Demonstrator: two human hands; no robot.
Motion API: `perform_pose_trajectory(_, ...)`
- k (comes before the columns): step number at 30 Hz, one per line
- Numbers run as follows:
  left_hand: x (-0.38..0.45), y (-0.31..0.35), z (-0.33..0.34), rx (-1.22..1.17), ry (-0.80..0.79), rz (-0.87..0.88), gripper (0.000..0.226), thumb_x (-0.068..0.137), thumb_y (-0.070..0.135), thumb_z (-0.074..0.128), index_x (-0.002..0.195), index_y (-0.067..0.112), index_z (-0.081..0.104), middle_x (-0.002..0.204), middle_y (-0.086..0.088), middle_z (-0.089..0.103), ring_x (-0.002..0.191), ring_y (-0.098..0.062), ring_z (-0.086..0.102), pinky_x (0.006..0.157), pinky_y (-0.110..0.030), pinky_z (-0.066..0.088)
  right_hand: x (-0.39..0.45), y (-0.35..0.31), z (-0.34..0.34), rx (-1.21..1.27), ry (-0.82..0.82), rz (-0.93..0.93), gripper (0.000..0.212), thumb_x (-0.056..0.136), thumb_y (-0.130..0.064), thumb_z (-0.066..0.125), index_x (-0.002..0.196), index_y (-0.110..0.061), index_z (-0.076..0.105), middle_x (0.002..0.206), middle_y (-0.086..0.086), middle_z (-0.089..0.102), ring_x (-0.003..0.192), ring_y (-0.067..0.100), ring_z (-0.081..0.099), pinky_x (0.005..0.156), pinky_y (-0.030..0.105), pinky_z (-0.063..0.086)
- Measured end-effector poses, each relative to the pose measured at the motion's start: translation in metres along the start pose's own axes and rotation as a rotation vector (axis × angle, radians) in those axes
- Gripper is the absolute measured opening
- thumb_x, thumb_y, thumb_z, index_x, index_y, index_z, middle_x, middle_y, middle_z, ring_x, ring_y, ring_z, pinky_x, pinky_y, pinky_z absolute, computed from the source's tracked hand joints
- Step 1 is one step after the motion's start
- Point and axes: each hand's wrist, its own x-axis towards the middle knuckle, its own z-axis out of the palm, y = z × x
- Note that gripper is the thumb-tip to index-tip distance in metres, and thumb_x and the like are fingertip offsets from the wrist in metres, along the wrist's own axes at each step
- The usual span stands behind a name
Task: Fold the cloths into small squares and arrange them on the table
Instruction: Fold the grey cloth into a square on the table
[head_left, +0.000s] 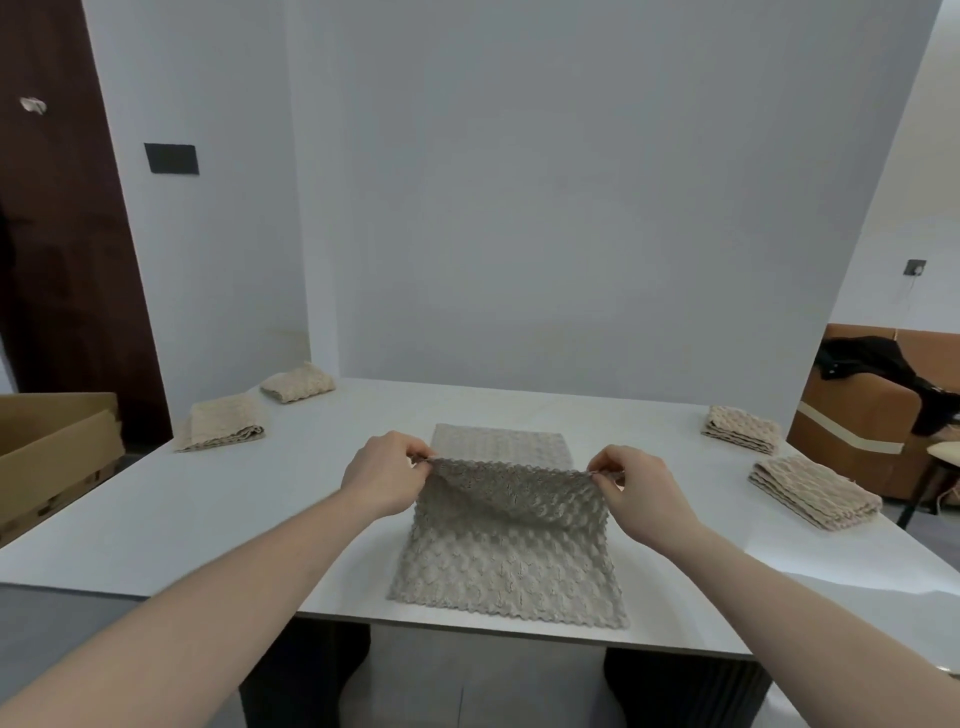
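A grey-beige knitted cloth lies in the middle of the white table, its near edge at the table's front. My left hand pinches one lifted corner and my right hand pinches the other, so a raised fold hangs between them above the cloth. The far part of the cloth lies flat beyond my hands. Two folded cloths sit at the left: one near the edge and one by the wall. Two more folded cloths lie at the right, one farther and one nearer.
A white wall panel stands right behind the table. An open cardboard box sits left of the table. At the right, a brown sofa carries a dark garment. A dark wooden door is at the far left.
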Motion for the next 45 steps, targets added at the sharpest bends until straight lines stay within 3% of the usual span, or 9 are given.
perform_pose_trajectory(10,-0.070,-0.028,0.012,0.083,-0.111,0.076,0.007,0.090,0.043,0.068,0.092,0.039,0.075,0.094,0.022,0.060,0.081,-0.007,0.060,0.075,-0.028,0.049,-0.078,0.005,0.004,-0.043,-0.145,-0.077,0.012,0.090,-0.022,0.066,0.088,-0.034,0.069,0.085,-0.020,0.064,0.083,-0.001,0.060,0.078,0.024,0.051)
perform_pose_trajectory(22,-0.097,-0.029,0.019,0.218,-0.286,0.053,0.033,0.072,0.045,0.061,0.101,0.039,0.075,0.079,0.016,0.060,0.080,-0.009,0.060,0.064,-0.025,0.042,-0.111,0.011,0.018,-0.089,-0.358,-0.015,0.011,0.081,-0.044,0.063,0.081,-0.035,0.071,0.089,-0.016,0.064,0.083,0.002,0.061,0.083,0.028,0.053)
perform_pose_trajectory(25,-0.093,-0.010,0.017,0.216,-0.233,0.072,0.031,0.073,0.045,0.060,0.102,0.038,0.071,0.090,0.014,0.054,0.087,-0.011,0.058,0.070,-0.029,0.044,-0.107,0.004,0.014,-0.039,-0.295,0.046,0.016,0.080,-0.048,0.065,0.077,-0.034,0.072,0.086,-0.016,0.064,0.083,0.001,0.061,0.081,0.025,0.051)
perform_pose_trajectory(29,-0.087,0.019,0.036,0.126,-0.270,0.194,0.042,0.084,0.048,0.058,0.125,0.037,0.066,0.131,0.012,0.052,0.125,-0.014,0.051,0.106,-0.034,0.043,-0.092,0.003,0.022,-0.004,-0.193,0.140,0.010,0.087,-0.044,0.064,0.090,-0.038,0.070,0.102,-0.015,0.062,0.099,0.009,0.059,0.088,0.031,0.048)
perform_pose_trajectory(33,-0.087,0.043,0.075,0.240,-0.357,0.307,0.066,0.095,0.060,0.045,0.155,0.037,0.035,0.168,0.005,0.018,0.154,-0.023,0.014,0.126,-0.044,0.014,-0.080,0.006,0.038,-0.099,-0.228,0.340,0.050,0.089,-0.045,0.059,0.136,-0.027,0.055,0.136,-0.001,0.054,0.129,0.025,0.048,0.108,0.039,0.041)
perform_pose_trajectory(38,-0.086,0.046,0.116,0.328,-0.455,0.289,0.077,0.095,0.071,0.027,0.161,0.038,0.006,0.171,0.004,-0.008,0.157,-0.025,-0.011,0.126,-0.051,-0.006,-0.071,0.016,0.053,-0.017,-0.295,0.570,0.089,0.078,-0.060,0.057,0.153,-0.017,0.035,0.144,0.008,0.051,0.135,0.031,0.048,0.112,0.043,0.039)
perform_pose_trajectory(41,-0.089,0.043,0.128,0.389,-0.477,0.286,0.078,0.095,0.073,0.017,0.162,0.036,0.000,0.170,0.003,-0.012,0.156,-0.025,-0.016,0.125,-0.052,-0.011,-0.063,0.018,0.053,-0.021,-0.323,0.605,0.078,0.076,-0.056,0.063,0.143,-0.017,0.049,0.136,0.006,0.060,0.128,0.028,0.056,0.105,0.038,0.045)
perform_pose_trajectory(44,-0.088,0.042,0.132,0.393,-0.479,0.274,0.077,0.095,0.072,0.016,0.162,0.036,0.000,0.170,0.005,-0.011,0.156,-0.024,-0.016,0.125,-0.052,-0.012,-0.055,0.015,0.051,0.056,-0.315,0.636,0.022,0.079,-0.039,0.071,0.086,-0.019,0.064,0.094,0.001,0.069,0.093,0.022,0.064,0.082,0.032,0.048)
perform_pose_trajectory(45,-0.087,0.043,0.130,0.376,-0.498,0.267,0.078,0.095,0.073,0.018,0.162,0.037,0.001,0.170,0.005,-0.010,0.156,-0.024,-0.015,0.125,-0.051,-0.011,-0.053,0.015,0.051,0.102,-0.318,0.649,0.024,0.079,-0.034,0.072,0.067,-0.020,0.056,0.076,-0.001,0.063,0.077,0.020,0.060,0.071,0.031,0.046)
